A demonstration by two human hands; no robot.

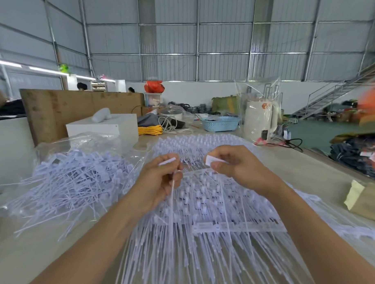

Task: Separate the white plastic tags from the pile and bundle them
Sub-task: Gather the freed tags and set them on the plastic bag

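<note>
White plastic tags with long thin tails, still joined in flat rows, spread in a big stack across the middle of the pale table. Raised just above that stack, both bare hands, close together but not touching.

Left hand: fingers curled, pinching one white tag by its top end. Small flat head of the tag poking up past the fingertips, thin tail hanging down under the palm toward the stack.

Right hand: fingers and thumb curled round another small white tag head, held at the fingertips, just to the right of the left hand's tag. Below the thumb, a thin white strip running across between the two hands; hard to tell what it joins to.

Off to the left, a loose messy heap of single white tags lying on a clear plastic bag, well apart from both hands.

Farther back on the table: white box, yellow cable coil, light blue plastic basket, white kettle in a clear wrap. Near the right edge, a brown paper packet.
</note>
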